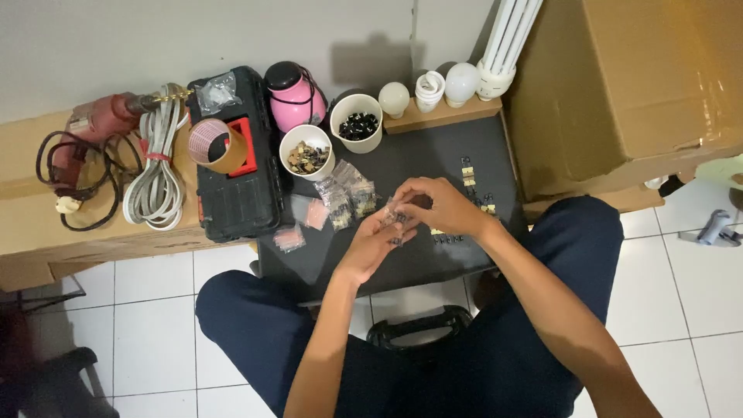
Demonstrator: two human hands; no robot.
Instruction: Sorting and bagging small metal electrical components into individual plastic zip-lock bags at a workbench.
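- Two hands met over a small black table (410,159), between the seated person's knees.
- Left hand (375,244) palm-up, fingers curled under a small clear plastic bag (397,219) of tiny dark parts.
- Right hand (437,205) arched over the same bag, fingertips pinched on its upper edge; bag held just above the tabletop, near centre.
- More small filled bags (348,197) lay just left of the hands; two pinkish ones (290,236) nearer the table's left edge.
- Loose small clips (468,172) lay right of the hands, near the right wrist.
- White cup of brass-coloured bits (306,152) and white cup of black bits (357,122) stood at the table's back.
- Wooden strip with light bulbs (441,89) behind the cups, against the wall.
- Black tool case (232,178) left of the table, a tape roll (217,145) on its lid; pink jug (292,97) behind.
- Red drill (104,116) and coiled white cable (157,166) farther left on a cardboard box (31,232).
- Large cardboard carton (635,85) at right.
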